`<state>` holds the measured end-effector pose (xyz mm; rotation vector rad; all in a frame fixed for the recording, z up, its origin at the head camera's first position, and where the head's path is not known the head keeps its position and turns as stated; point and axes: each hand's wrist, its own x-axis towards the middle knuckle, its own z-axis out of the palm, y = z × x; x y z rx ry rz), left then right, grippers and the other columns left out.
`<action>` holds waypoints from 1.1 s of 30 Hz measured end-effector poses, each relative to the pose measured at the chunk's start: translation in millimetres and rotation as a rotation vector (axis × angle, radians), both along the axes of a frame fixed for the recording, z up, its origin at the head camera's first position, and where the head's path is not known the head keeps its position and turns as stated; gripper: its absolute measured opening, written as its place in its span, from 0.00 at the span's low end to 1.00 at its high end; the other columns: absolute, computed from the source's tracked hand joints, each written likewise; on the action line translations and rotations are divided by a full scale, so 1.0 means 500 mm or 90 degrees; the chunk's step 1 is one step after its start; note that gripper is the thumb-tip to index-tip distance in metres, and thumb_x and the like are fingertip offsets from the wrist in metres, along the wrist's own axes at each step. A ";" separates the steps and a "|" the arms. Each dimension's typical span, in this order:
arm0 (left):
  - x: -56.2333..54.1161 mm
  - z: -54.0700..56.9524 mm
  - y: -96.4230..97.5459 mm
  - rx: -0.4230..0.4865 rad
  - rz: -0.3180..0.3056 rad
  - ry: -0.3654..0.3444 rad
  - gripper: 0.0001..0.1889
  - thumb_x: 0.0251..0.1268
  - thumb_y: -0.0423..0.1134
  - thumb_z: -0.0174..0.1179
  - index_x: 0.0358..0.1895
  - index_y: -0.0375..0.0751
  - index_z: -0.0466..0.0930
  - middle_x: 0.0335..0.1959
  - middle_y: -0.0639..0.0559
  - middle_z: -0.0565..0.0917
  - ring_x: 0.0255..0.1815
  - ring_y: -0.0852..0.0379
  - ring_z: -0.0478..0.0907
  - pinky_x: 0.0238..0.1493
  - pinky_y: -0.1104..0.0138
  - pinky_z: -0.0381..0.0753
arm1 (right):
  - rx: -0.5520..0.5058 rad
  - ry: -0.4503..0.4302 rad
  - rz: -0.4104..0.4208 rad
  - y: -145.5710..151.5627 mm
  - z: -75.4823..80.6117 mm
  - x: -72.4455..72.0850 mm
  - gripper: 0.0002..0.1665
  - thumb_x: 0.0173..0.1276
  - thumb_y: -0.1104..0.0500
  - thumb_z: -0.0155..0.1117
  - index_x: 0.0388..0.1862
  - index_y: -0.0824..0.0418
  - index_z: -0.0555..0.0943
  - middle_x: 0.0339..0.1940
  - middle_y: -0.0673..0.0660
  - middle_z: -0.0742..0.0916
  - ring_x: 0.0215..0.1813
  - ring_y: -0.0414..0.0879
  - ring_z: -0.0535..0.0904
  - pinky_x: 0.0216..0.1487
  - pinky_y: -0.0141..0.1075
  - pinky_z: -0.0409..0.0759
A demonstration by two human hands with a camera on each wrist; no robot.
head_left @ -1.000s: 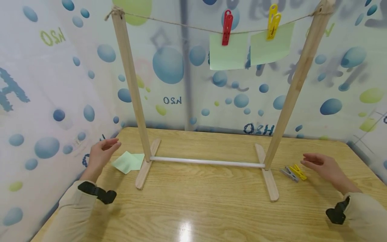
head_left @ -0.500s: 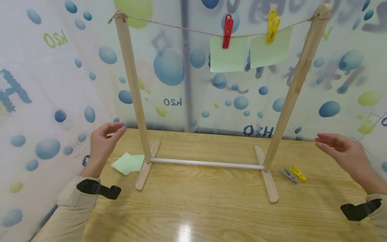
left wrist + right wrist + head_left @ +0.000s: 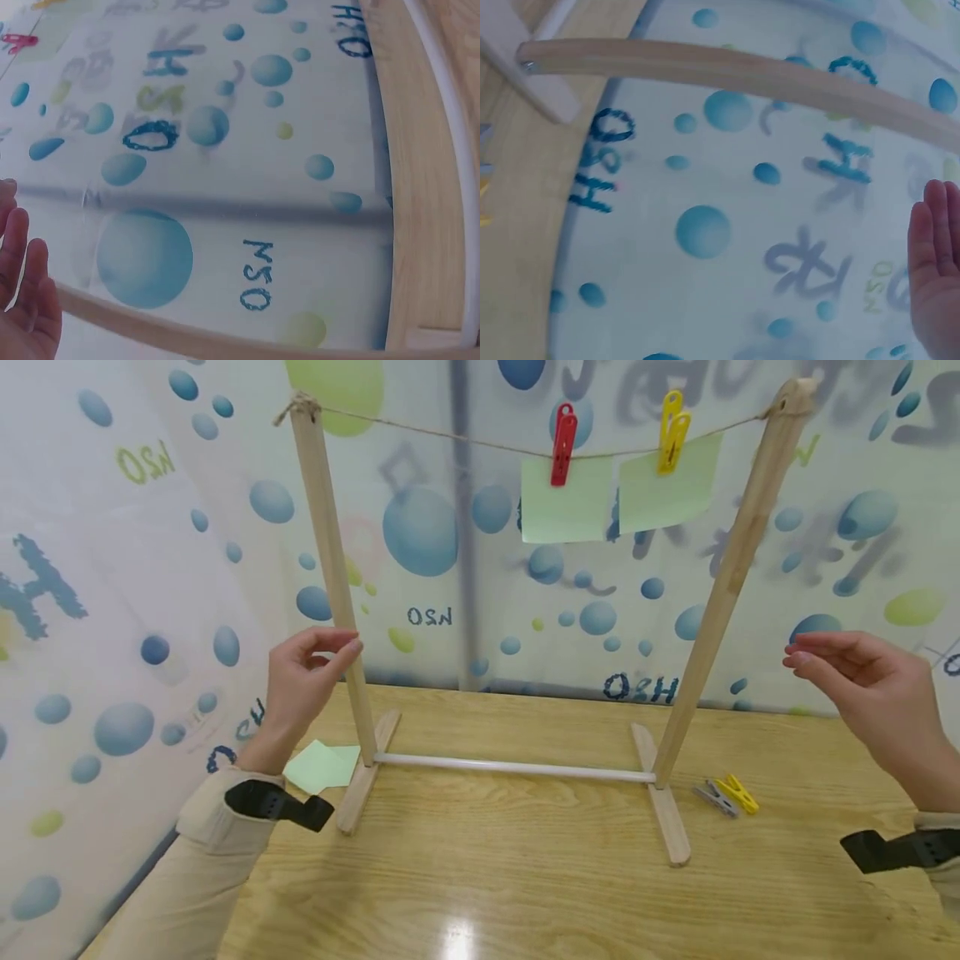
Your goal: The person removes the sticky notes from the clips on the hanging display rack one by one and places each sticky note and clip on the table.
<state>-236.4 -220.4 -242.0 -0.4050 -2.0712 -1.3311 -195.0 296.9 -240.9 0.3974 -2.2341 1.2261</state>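
My left hand [image 3: 307,681] is raised in front of the left wooden post [image 3: 330,568], fingers and thumb loosely bent with nothing between them. To the right of the right post [image 3: 738,560], my right hand [image 3: 873,693] hovers above the table in a similar pose, also holding nothing. A twine line [image 3: 450,435] runs between the post tops. From it hang two pale green paper sheets, one under a red clothespin [image 3: 564,443], the other under a yellow clothespin [image 3: 673,431]. In the right wrist view my fingers [image 3: 939,225] lie side by side, nearly straight.
More green paper sheets [image 3: 322,766] lie left of the frame's left foot. A grey clothespin [image 3: 716,797] and a yellow clothespin [image 3: 738,793] lie right of the right foot. A white rod [image 3: 517,767] joins the posts low down. A bubble-patterned curtain [image 3: 495,610] stands behind the table.
Both hands have risen from near the table. The left has also moved right, in front of the left post; the right has moved up and slightly outward. Papers and clothespins stay put.
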 end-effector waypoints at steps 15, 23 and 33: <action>-0.035 0.105 0.155 0.029 -0.170 -0.032 0.13 0.57 0.39 0.59 0.43 0.34 0.78 0.34 0.54 0.79 0.35 0.58 0.75 0.35 0.71 0.73 | -0.088 0.097 0.192 -0.117 0.139 -0.008 0.15 0.58 0.75 0.55 0.45 0.71 0.76 0.37 0.53 0.83 0.39 0.39 0.80 0.41 0.20 0.73; -0.060 0.126 0.213 0.067 -0.207 -0.124 0.17 0.58 0.40 0.58 0.50 0.38 0.74 0.43 0.48 0.76 0.42 0.55 0.73 0.44 0.63 0.74 | -0.020 0.124 0.216 -0.176 0.193 -0.023 0.15 0.58 0.73 0.57 0.45 0.68 0.77 0.38 0.52 0.83 0.40 0.39 0.79 0.42 0.21 0.73; -0.083 0.153 0.277 0.148 -0.229 -0.184 0.20 0.58 0.43 0.58 0.53 0.41 0.70 0.47 0.49 0.75 0.47 0.56 0.72 0.46 0.67 0.74 | 0.137 0.092 0.149 -0.256 0.262 -0.042 0.18 0.62 0.61 0.57 0.52 0.62 0.74 0.47 0.52 0.79 0.44 0.34 0.75 0.43 0.22 0.71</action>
